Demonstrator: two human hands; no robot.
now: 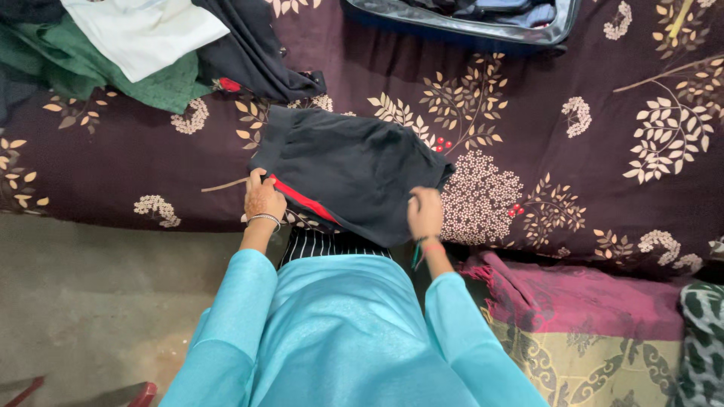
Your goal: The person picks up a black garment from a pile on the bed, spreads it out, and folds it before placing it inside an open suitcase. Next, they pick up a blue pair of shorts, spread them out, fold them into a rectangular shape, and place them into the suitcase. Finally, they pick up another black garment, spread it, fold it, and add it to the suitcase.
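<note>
A folded black garment (347, 169) with a red stripe along its near left edge lies on the dark maroon floral bedsheet (573, 173), close to the bed's front edge. My left hand (262, 197) grips the garment's near left corner by the red stripe. My right hand (425, 212) pinches its near right edge. Both arms are in turquoise sleeves, with a bangle on the left wrist and threads on the right one.
A pile of clothes, white (143, 34), green (83, 64) and black (253, 49), sits at the back left of the bed. An open suitcase (467, 22) lies at the back. A magenta and yellow patterned cloth (596, 332) hangs at the right. Grey floor (98, 301) lies at the left.
</note>
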